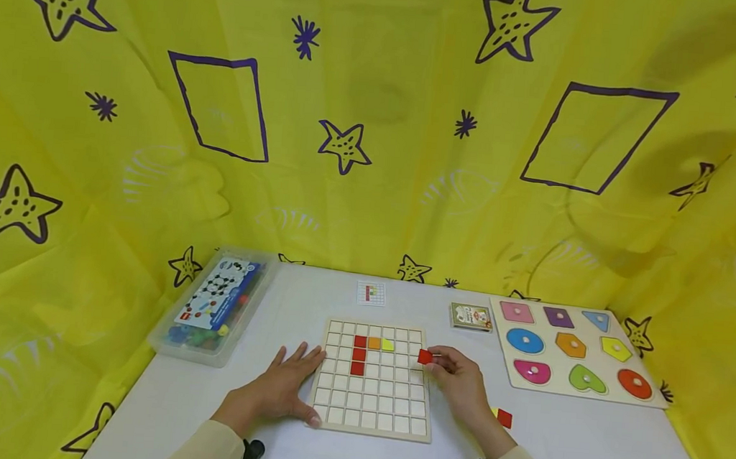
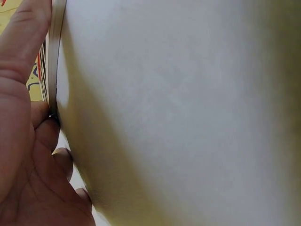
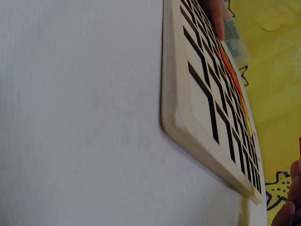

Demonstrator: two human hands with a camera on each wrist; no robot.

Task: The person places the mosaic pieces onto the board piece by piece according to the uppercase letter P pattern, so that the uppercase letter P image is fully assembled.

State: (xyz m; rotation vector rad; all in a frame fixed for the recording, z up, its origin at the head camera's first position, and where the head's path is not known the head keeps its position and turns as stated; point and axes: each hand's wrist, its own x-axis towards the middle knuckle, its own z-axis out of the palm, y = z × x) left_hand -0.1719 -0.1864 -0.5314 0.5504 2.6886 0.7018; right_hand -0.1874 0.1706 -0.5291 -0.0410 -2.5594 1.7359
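Observation:
My right hand (image 1: 459, 388) pinches a red square tile (image 1: 424, 356) between thumb and fingertips, over the right edge of a wooden grid board (image 1: 386, 405). On the board's upper part, three red tiles (image 1: 359, 354) form a column; an orange tile (image 1: 374, 343) and a yellow-green tile (image 1: 388, 344) continue its top row rightward. My left hand (image 1: 277, 388) rests at the board's left side with fingers spread, its thumb at the lower left corner. In the left wrist view, its thumb and fingers lie along the board's edge (image 2: 57, 47). The right wrist view shows the raised cell dividers.
By my right wrist lie a loose red tile (image 1: 504, 418) and a partly hidden yellow one. Behind the board are a small pattern card (image 1: 371, 294) and a card box (image 1: 471, 317). A shape puzzle (image 1: 550, 343) lies right; a clear plastic box (image 1: 212, 311) sits left.

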